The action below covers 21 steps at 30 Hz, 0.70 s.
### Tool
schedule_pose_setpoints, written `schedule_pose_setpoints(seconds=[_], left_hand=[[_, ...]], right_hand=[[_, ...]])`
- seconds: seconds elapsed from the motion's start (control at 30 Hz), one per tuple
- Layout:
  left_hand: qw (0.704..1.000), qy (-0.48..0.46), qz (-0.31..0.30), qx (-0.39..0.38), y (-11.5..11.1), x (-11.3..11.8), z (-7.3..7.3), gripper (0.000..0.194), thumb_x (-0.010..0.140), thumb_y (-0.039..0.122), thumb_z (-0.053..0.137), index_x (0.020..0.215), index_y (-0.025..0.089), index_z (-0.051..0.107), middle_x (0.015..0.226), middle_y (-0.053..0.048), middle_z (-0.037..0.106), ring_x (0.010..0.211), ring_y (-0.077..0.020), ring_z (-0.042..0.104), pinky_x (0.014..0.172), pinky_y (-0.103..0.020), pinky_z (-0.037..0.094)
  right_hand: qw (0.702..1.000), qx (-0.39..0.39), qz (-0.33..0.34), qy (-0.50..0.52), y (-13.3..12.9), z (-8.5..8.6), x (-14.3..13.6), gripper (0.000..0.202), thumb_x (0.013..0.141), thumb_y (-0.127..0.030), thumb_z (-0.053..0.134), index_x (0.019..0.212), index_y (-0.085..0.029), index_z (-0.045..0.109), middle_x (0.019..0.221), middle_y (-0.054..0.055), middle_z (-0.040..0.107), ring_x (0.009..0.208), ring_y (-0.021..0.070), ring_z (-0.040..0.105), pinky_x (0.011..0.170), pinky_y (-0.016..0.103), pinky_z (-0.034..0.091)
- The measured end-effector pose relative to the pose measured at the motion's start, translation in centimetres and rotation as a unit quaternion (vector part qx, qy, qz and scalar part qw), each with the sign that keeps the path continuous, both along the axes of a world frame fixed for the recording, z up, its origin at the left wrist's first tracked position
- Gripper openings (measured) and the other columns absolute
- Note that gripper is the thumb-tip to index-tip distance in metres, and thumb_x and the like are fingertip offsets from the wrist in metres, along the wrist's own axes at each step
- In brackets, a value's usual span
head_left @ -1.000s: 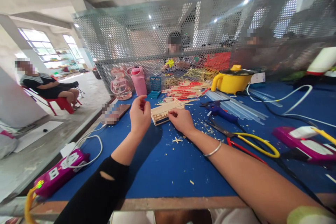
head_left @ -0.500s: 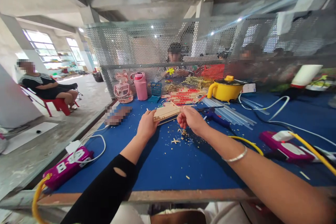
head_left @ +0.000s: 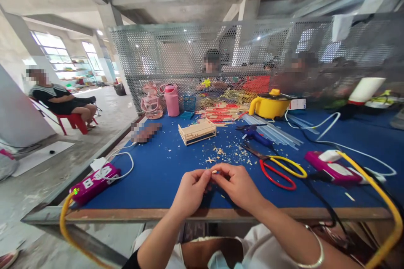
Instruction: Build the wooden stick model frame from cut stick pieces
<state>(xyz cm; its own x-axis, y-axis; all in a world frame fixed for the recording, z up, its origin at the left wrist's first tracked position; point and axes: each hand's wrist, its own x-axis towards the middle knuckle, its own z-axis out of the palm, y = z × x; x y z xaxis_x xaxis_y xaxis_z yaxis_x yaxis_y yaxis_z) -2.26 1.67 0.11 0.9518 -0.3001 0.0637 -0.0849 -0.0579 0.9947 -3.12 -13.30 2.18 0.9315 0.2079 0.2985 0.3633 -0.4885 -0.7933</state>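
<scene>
My left hand (head_left: 191, 189) and my right hand (head_left: 238, 187) meet close to the table's front edge, fingers closed and fingertips together. Between them shows the pale end of a small wooden stick piece (head_left: 214, 172); the rest of it is covered by the fingers. Beyond the hands, a small bed-shaped model made of thin wooden sticks (head_left: 197, 133) stands on the blue tabletop (head_left: 151, 180). Tiny stick offcuts (head_left: 220, 151) lie scattered between model and hands. To the right of my right hand rest scissors with one red and one yellow handle (head_left: 280, 172).
A blue glue gun (head_left: 257, 135) lies by clear glue sticks (head_left: 279, 130). Red-tipped sticks (head_left: 221, 113), a pink bottle (head_left: 171, 100) and a yellow pot (head_left: 270, 106) line the perforated screen (head_left: 176, 50). Purple power strips (head_left: 96, 183) with cables sit at both sides. A person (head_left: 59, 96) sits at left.
Both hands have left the stick model, which now stands on the table, and come back toward me, closing around a small stick piece. The scissors, hidden before by my right arm, now show.
</scene>
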Motion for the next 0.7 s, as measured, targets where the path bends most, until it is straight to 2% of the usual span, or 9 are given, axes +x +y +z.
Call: schedule_pose_setpoints(seconds=[0.13, 0.2, 0.27, 0.37, 0.47, 0.6, 0.7], left_hand=[[0.999, 0.031, -0.019, -0.024, 0.2, 0.4, 0.3, 0.042, 0.076, 0.054, 0.059, 0.073, 0.014, 0.07, 0.056, 0.0, 0.054, 0.051, -0.0099, 0.044, 0.048, -0.021, 0.034], [0.999, 0.033, -0.01, -0.036, 0.3, 0.4, 0.3, 0.041, 0.074, 0.053, 0.061, 0.078, 0.014, 0.071, 0.058, 0.0, 0.056, 0.05, -0.0095, 0.044, 0.047, -0.021, 0.034], [0.998, 0.029, 0.027, -0.046, 0.4, 0.2, 0.0, 0.039, 0.074, 0.052, 0.063, 0.081, 0.014, 0.071, 0.059, 0.0, 0.058, 0.05, -0.0094, 0.045, 0.046, -0.02, 0.035], [0.994, 0.03, 0.08, -0.064, 0.5, -0.1, -0.4, 0.037, 0.071, 0.049, 0.066, 0.085, 0.015, 0.072, 0.064, -0.002, 0.063, 0.052, -0.0095, 0.048, 0.048, -0.021, 0.038], [0.993, 0.035, 0.092, -0.067, 0.6, -0.1, -0.5, 0.037, 0.069, 0.045, 0.07, 0.091, 0.016, 0.073, 0.07, -0.003, 0.068, 0.055, -0.0097, 0.051, 0.052, -0.021, 0.042], [0.994, 0.027, 0.09, -0.054, 0.6, -0.2, -0.2, 0.036, 0.068, 0.044, 0.071, 0.089, 0.015, 0.073, 0.07, -0.003, 0.068, 0.056, -0.0098, 0.052, 0.054, -0.021, 0.043], [0.995, 0.021, 0.091, -0.045, 0.6, -0.4, 0.0, 0.036, 0.071, 0.047, 0.067, 0.085, 0.014, 0.072, 0.07, -0.003, 0.068, 0.058, -0.0106, 0.054, 0.054, -0.021, 0.043]], right_hand=[[0.998, -0.034, 0.017, -0.046, -0.3, 0.2, -0.6, 0.024, 0.088, -0.024, 0.05, 0.093, -0.031, 0.072, 0.088, -0.002, 0.074, 0.08, 0.0176, 0.067, 0.073, 0.027, 0.048], [0.997, -0.043, 0.024, -0.051, -0.5, -0.2, -1.2, 0.024, 0.087, -0.025, 0.051, 0.1, -0.032, 0.07, 0.097, -0.001, 0.073, 0.089, 0.0187, 0.066, 0.08, 0.029, 0.047], [0.999, -0.014, -0.01, -0.03, -0.9, -1.0, -1.9, 0.022, 0.085, -0.029, 0.056, 0.104, -0.03, 0.068, 0.09, 0.001, 0.073, 0.08, 0.0189, 0.067, 0.074, 0.03, 0.049], [0.987, 0.129, -0.081, 0.049, -1.5, -2.3, -2.8, 0.017, 0.081, -0.04, 0.06, 0.087, -0.025, 0.061, 0.062, -0.002, 0.064, 0.052, 0.0142, 0.057, 0.05, 0.025, 0.045], [0.957, 0.261, -0.095, 0.084, -2.1, -2.9, -3.3, 0.034, 0.084, -0.052, 0.052, 0.068, -0.023, 0.047, 0.051, -0.005, 0.05, 0.044, 0.0108, 0.048, 0.044, 0.022, 0.039], [0.959, 0.255, -0.109, 0.053, -2.2, -2.6, -3.4, 0.049, 0.09, -0.056, 0.039, 0.055, -0.021, 0.041, 0.043, -0.005, 0.04, 0.039, 0.0086, 0.039, 0.04, 0.021, 0.032], [0.959, 0.257, -0.079, 0.093, -2.2, -2.3, -3.5, 0.043, 0.09, -0.053, 0.042, 0.062, -0.021, 0.044, 0.05, -0.004, 0.047, 0.042, 0.0081, 0.041, 0.04, 0.02, 0.032]])
